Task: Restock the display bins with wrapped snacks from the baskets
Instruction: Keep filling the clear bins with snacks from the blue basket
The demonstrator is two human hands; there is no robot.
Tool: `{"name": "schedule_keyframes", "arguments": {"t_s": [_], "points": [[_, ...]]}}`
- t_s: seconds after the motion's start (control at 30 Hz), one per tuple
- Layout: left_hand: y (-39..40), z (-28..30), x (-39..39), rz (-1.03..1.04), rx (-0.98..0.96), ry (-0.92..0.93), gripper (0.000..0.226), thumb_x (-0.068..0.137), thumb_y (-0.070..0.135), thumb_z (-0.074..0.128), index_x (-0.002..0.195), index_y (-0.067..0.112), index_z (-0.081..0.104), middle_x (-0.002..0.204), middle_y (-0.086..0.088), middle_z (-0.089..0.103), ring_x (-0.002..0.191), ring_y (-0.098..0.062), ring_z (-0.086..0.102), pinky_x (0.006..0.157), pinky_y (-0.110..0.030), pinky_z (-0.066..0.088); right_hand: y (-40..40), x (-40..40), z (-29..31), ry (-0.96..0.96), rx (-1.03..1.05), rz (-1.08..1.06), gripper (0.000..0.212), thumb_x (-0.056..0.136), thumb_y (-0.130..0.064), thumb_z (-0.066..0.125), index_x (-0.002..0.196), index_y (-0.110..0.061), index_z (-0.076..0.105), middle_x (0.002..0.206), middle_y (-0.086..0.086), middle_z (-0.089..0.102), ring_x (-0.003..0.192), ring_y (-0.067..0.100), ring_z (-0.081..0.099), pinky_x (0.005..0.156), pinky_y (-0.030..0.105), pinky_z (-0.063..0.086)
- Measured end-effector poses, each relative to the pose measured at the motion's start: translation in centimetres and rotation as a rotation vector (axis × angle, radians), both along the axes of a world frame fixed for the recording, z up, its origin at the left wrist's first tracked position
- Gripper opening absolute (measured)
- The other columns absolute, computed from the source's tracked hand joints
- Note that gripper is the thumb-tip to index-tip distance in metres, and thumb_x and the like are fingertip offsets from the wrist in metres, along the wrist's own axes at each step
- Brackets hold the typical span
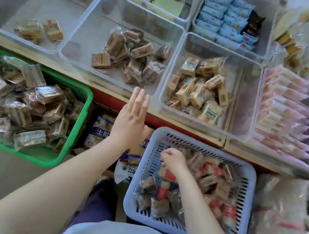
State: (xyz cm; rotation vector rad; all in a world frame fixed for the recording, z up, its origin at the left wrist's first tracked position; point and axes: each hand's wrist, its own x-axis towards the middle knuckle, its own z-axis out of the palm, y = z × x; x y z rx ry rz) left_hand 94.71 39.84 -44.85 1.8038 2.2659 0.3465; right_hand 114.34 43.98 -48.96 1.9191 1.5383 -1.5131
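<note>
My left hand (130, 117) hovers flat with straight fingers just below the front rim of the middle clear bin (86, 33), holding nothing. That bin holds several brown wrapped snacks (134, 58). My right hand (173, 159) reaches down into the pale blue basket (246, 199), fingers curled among its wrapped snacks (161, 189); whether it grips one I cannot tell. To the right, another clear bin (247, 102) holds tan wrapped snacks (199, 91). A green basket (78, 118) at the left is heaped with brown wrapped snacks (24, 102).
A clear bin (21, 38) at far left holds a few snacks. Blue packets (221, 17) fill a bin at the back and pink packets (281, 111) one at the right. Printed bags (100, 129) lie on the floor between the baskets. Plastic bags (279, 213) sit at the right.
</note>
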Motion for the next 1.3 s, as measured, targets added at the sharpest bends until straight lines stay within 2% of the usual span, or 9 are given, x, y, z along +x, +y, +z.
{"name": "schedule_keyframes", "arguments": {"t_s": [0.17,0.27,0.4,0.53,0.67,0.9,1.0,1.13,1.3], "points": [[0.1,-0.3,0.6,0.015,0.012,0.017,0.094,0.081,0.030,0.068,0.154,-0.002,0.017,0.164,-0.022,0.011,0.154,-0.036,0.001,0.119,-0.045,0.025,-3.4,1.3,-5.5,-0.007,-0.284,0.627,0.057,0.085,-0.026,0.076,0.137,-0.021,0.054,0.132,0.001,0.060,0.108,0.020,0.060,0.087,0.031,0.051],[-0.1,-0.5,0.6,0.011,0.028,0.045,0.094,0.079,0.029,0.069,0.153,-0.002,0.019,0.163,-0.023,0.015,0.154,-0.037,0.005,0.119,-0.043,0.024,-6.1,1.7,-7.5,-0.100,-0.187,0.850,0.055,0.081,-0.009,0.072,0.133,-0.021,0.059,0.111,0.003,0.065,0.097,0.027,0.065,0.076,0.032,0.055],[0.0,-0.5,0.6,0.016,0.034,0.043,0.092,0.078,0.027,0.069,0.152,-0.003,0.022,0.162,-0.023,0.018,0.153,-0.038,0.007,0.115,-0.044,0.034,-5.8,2.8,-6.8,0.029,-0.081,0.567,0.024,0.080,-0.012,0.076,0.085,-0.020,0.054,0.087,-0.002,0.054,0.086,0.022,0.058,0.059,0.027,0.039],[0.0,-0.4,0.7,0.031,-0.001,0.034,0.093,0.080,0.029,0.068,0.153,-0.001,0.018,0.163,-0.022,0.013,0.154,-0.036,0.002,0.114,-0.044,0.035,-2.9,3.3,-2.6,0.315,-0.260,-0.012,0.038,0.083,-0.027,0.083,0.105,-0.007,0.059,0.099,0.007,0.065,0.088,0.022,0.065,0.079,0.035,0.055],[0.1,-0.2,0.7,0.032,-0.029,0.030,0.093,0.082,0.030,0.067,0.153,-0.001,0.016,0.164,-0.022,0.010,0.154,-0.035,-0.002,0.117,-0.045,0.030,-0.8,2.6,1.8,0.960,-0.466,-0.522,0.033,0.097,-0.020,0.058,0.125,-0.004,0.060,0.107,0.013,0.070,0.097,0.027,0.067,0.094,0.047,0.052],[0.0,0.6,0.7,0.021,-0.035,0.004,0.094,0.081,0.032,0.065,0.155,0.000,0.017,0.165,-0.021,0.010,0.154,-0.033,-0.003,0.115,-0.045,0.035,2.5,-1.2,7.1,1.453,-0.633,-0.558,0.066,0.092,-0.053,0.044,0.137,-0.005,0.046,0.084,0.009,0.052,0.057,0.017,0.048,0.055,0.029,0.029],[0.0,1.0,0.7,0.021,-0.082,0.008,0.095,0.085,0.040,0.058,0.157,0.001,0.009,0.166,-0.019,0.000,0.153,-0.030,-0.013,0.115,-0.042,0.034,4.7,-3.8,9.2,1.401,-0.522,-0.493,0.067,0.088,-0.069,0.052,0.117,-0.009,0.053,0.089,0.007,0.054,0.056,0.014,0.049,0.050,0.025,0.026],[0.0,1.6,0.6,-0.013,-0.148,0.067,0.098,0.090,0.044,0.049,0.157,0.004,-0.011,0.164,-0.018,-0.018,0.150,-0.029,-0.027,0.114,-0.038,0.031,8.2,-9.3,12.1,1.117,-0.222,-0.642,0.034,0.091,-0.045,0.063,0.101,-0.015,0.052,0.086,0.007,0.058,0.066,0.018,0.055,0.049,0.024,0.037],[-0.1,1.9,0.3,-0.032,-0.162,0.068,0.098,0.092,0.045,0.049,0.157,0.008,-0.015,0.163,-0.015,-0.026,0.146,-0.027,-0.034,0.115,-0.041,0.031,11.4,-16.2,12.6,0.873,-0.066,-0.626,0.029,0.100,-0.041,0.057,0.109,-0.014,0.060,0.108,0.013,0.068,0.096,0.026,0.066,0.078,0.038,0.057]]}}
